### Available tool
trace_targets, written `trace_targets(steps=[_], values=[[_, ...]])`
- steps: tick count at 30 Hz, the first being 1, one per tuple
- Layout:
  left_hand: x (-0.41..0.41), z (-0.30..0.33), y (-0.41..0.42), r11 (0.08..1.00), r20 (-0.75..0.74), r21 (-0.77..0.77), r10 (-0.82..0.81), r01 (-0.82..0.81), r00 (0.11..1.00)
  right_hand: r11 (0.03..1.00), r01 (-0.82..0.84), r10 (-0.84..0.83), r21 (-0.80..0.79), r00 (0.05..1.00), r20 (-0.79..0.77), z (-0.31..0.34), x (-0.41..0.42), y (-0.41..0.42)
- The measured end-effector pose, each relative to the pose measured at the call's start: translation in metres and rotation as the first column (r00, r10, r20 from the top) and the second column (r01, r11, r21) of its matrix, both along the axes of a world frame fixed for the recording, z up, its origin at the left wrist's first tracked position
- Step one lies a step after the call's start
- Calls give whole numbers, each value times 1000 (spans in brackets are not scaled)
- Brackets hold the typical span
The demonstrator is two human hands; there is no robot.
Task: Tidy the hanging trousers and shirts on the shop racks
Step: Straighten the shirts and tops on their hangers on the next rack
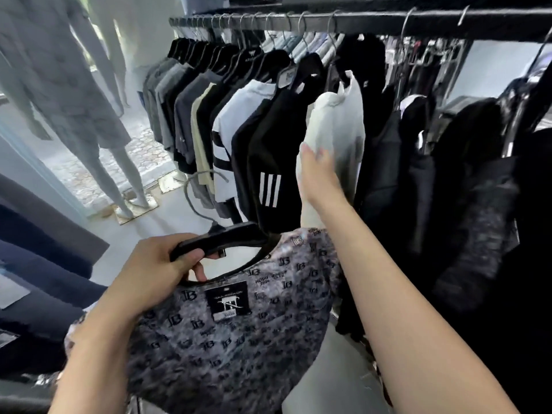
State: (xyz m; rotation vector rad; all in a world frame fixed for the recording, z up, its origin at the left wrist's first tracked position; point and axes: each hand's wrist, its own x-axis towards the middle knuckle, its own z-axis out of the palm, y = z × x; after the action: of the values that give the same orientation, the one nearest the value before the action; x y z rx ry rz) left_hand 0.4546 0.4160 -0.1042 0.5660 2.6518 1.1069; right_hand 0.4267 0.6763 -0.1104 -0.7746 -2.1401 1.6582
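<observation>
Fingers of the left hand (161,261) curl round a black hanger (221,242) carrying a grey patterned shirt (239,330), held low before the rack (358,20). The right hand (318,171), arm outstretched, presses flat with straight fingers against a hanging white shirt (337,127).

Patterned shirt (239,339) repeats a "B" monogram (its neck label unreadable)

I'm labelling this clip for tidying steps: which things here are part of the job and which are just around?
In the job:
patterned grey shirt on a black hanger, gripped by the left hand
white shirt, touched by the right hand
rail of hung shirts

Just around:
mannequins
folded dark garments
</observation>
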Motion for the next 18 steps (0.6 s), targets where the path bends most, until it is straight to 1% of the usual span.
trace_targets(steps=[2,4,5,7,10,13,16,18], values=[[-4,4,17,1000,-22,-14,-6,6,1000,975,-167,175,-146,984,42,9,-25,1],[-9,7,35,999,-37,-31,-28,27,999,915,-318,337,-248,941,36,13,-40,3],[-12,8,44,999,-50,-32,-34,32,998,893,-362,382,-269,924,25,15,-40,4],[-20,12,63,1000,-78,-2,-26,26,997,879,-410,431,-243,901,40,28,-32,7],[-36,18,90,999,-108,34,7,-3,994,880,-430,451,-200,889,75,40,-28,22],[-54,25,116,998,-156,60,32,-22,987,908,-389,403,-155,913,71,54,-20,37],[-71,39,143,997,-217,77,39,-23,975,935,-354,355,-26,932,70,65,-16,51],[-81,50,162,996,-261,93,27,-3,965,963,-266,262,46,962,73,72,-14,62]])
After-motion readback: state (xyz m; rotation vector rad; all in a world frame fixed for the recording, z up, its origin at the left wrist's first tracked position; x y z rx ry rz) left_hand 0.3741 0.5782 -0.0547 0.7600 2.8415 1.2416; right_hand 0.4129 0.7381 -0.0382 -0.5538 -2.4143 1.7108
